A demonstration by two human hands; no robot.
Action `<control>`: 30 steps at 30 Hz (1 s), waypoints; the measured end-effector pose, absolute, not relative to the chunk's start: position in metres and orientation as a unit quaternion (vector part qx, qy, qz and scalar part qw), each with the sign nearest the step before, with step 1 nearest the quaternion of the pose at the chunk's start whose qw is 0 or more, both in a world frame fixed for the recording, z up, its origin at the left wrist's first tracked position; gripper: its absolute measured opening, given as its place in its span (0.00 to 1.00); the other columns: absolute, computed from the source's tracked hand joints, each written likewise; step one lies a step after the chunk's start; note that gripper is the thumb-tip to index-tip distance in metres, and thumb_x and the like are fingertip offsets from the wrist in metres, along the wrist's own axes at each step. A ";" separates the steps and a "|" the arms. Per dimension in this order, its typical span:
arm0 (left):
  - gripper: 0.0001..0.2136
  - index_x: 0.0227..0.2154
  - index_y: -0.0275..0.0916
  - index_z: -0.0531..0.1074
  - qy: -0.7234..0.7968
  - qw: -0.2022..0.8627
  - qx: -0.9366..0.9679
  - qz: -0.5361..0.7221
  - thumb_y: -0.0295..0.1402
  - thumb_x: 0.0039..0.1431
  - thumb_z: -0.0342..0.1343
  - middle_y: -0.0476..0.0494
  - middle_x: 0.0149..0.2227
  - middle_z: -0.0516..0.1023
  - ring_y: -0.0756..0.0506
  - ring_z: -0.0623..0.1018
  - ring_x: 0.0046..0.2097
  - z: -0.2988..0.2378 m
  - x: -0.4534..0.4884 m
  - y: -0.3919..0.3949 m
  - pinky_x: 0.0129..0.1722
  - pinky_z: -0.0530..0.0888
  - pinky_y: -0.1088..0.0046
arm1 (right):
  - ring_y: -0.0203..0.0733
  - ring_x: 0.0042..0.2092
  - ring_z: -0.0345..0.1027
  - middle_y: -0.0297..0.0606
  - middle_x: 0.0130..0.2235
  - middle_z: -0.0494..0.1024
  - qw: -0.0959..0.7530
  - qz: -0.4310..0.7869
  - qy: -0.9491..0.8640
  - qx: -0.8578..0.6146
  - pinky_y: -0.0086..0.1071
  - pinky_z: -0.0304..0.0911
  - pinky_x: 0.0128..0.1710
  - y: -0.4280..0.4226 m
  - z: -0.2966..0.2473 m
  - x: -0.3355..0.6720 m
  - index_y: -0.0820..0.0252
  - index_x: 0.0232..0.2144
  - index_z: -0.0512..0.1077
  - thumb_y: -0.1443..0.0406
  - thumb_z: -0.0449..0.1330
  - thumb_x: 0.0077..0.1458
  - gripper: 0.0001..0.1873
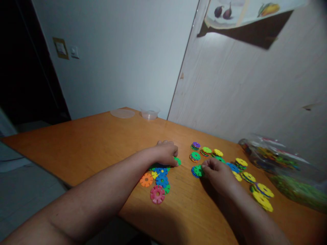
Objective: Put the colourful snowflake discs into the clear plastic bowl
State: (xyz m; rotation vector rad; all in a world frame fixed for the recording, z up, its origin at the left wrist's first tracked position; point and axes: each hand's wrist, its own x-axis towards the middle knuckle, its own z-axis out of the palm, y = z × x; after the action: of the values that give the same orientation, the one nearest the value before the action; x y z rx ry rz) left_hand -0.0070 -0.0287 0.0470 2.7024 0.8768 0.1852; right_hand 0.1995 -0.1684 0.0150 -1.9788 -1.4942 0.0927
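My left hand (166, 153) reaches over a loose pile of notched plastic discs, its fingers curled and the thumb on a green notched disc (178, 160). Under and beside that wrist lie an orange disc (146, 180), a blue disc (162, 180) and a pink disc (157, 194). My right hand (217, 173) pinches the edge of another green notched disc (198, 170), which sits on top of a small blue stack. Just beyond it are a green-topped stack (195, 156) and a purple-topped stack (196, 145).
Several yellow-topped stacks (263, 190) stand right of my right hand. Clear plastic bags of coloured pieces (296, 183) lie along the right wall. A clear bowl (150, 114) and a flat clear lid (122, 113) rest at the wooden table's (84, 146) far edge.
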 end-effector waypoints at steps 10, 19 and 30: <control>0.17 0.34 0.42 0.73 0.309 0.149 0.937 0.064 0.45 0.41 0.62 0.42 0.39 0.74 0.38 0.72 0.44 0.047 -0.004 -0.030 0.44 0.68 0.61 | 0.48 0.38 0.71 0.43 0.38 0.77 0.197 0.026 -0.588 -0.784 0.36 0.60 0.32 -0.179 0.033 0.170 0.56 0.40 0.69 0.51 0.58 0.51 0.19; 0.14 0.34 0.43 0.69 0.289 0.188 0.933 0.102 0.37 0.42 0.62 0.48 0.35 0.75 0.43 0.73 0.39 0.045 -0.003 -0.034 0.42 0.66 0.66 | 0.48 0.39 0.71 0.44 0.38 0.76 0.170 0.026 -0.609 -0.774 0.36 0.61 0.36 -0.176 0.029 0.165 0.57 0.44 0.68 0.55 0.56 0.54 0.18; 0.08 0.31 0.38 0.66 0.232 0.517 0.807 0.166 0.26 0.46 0.55 0.54 0.22 0.67 0.54 0.65 0.22 0.040 0.007 -0.040 0.20 0.59 0.80 | 0.50 0.45 0.69 0.42 0.46 0.74 0.233 -0.048 -0.657 -0.716 0.38 0.62 0.40 -0.182 0.038 0.145 0.54 0.49 0.68 0.52 0.58 0.54 0.23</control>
State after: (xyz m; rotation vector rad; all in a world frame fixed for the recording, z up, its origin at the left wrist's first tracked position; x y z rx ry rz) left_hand 0.0073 -0.0405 0.0396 1.9364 0.5574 0.3975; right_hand 0.1450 -0.1824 0.0376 -1.9653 -1.8030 -0.1323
